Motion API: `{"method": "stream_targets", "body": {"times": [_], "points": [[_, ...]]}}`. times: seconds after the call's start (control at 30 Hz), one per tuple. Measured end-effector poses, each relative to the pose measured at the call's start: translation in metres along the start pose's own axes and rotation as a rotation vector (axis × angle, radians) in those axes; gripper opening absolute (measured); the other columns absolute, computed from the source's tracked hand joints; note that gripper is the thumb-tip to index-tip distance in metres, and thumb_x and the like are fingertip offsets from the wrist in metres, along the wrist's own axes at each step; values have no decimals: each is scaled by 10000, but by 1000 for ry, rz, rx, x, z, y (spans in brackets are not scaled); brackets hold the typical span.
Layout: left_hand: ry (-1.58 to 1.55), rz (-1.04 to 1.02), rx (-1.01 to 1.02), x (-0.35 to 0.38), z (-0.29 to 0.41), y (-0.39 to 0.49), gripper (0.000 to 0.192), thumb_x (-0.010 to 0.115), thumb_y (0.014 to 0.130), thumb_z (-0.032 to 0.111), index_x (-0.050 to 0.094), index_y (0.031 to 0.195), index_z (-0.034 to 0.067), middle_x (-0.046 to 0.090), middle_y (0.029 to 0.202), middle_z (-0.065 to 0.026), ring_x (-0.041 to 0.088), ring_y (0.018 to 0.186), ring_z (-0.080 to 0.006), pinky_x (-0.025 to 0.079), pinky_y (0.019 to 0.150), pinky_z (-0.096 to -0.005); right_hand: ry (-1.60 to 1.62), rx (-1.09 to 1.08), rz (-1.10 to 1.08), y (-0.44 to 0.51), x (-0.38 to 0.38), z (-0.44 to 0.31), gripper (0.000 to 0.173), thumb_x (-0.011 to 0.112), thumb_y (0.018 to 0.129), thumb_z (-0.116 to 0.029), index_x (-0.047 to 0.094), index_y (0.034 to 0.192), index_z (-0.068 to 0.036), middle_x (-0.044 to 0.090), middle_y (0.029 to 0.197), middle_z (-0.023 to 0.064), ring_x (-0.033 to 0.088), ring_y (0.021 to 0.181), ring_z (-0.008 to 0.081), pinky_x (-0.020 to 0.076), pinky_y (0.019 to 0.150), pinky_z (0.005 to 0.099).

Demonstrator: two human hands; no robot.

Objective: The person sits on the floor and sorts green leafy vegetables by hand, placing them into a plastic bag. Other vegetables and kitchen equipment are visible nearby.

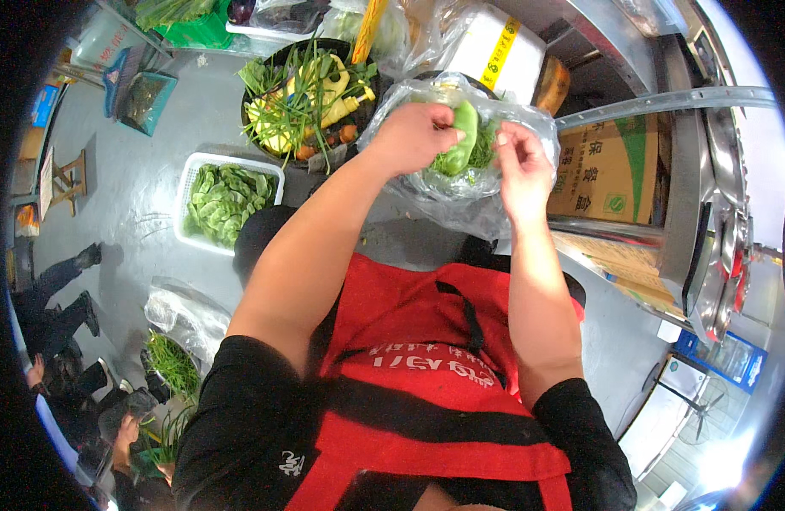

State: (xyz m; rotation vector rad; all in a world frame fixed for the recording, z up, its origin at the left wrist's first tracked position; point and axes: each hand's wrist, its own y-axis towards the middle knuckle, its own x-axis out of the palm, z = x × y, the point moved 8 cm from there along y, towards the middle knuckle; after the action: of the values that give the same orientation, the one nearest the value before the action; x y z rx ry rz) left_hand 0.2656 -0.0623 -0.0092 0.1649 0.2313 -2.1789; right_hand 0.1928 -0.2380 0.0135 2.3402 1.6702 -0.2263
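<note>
My left hand [418, 137] pinches a smooth, broad green piece of vegetable [466, 124], a flat pod or leaf; which of the two is not clear. Just to the right, my right hand [525, 163] is raised with thumb and forefinger close together; whether something thin is between them cannot be told. Both hands are above an open clear plastic bag [418, 191], spread wide over a container whose dark rim partly shows. Inside the bag lie fine green trimmings [485, 150]. Left of my legs, a white plastic basket [183, 198] holds many flat green pieces [229, 198].
A black bin [248, 96] beyond the basket holds plant scraps and yellow bottles. Cardboard boxes [603, 172] fill a metal shelf at right. A white box [475, 38] stands behind the bag. A dustpan [146, 99] is far left. Lower left, another person's hand [129, 429] is beside greens [173, 364].
</note>
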Motion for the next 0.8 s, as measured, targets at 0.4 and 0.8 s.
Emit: {"method": "stream_targets", "body": {"times": [0.4,0.8], "points": [[-245,421,54,-43,-15,-4,372,744,849,123,664,1202,37,686,1076,-104,658,923,-219,544,815,-360,-56,160,-70,-15,14,1,154,643,1007,-102,711,1083,13,743,888,82,656,709,112,540,650,264],[524,19,388,16,30,-26,165,741,827,213,745,921,77,664,932,-119,657,923,-347,535,809,-454,-445,-149,-79,-30,26,-29,61,691,861,-53,729,908,-54,711,764,102,682,660,215,552,650,344]]}}
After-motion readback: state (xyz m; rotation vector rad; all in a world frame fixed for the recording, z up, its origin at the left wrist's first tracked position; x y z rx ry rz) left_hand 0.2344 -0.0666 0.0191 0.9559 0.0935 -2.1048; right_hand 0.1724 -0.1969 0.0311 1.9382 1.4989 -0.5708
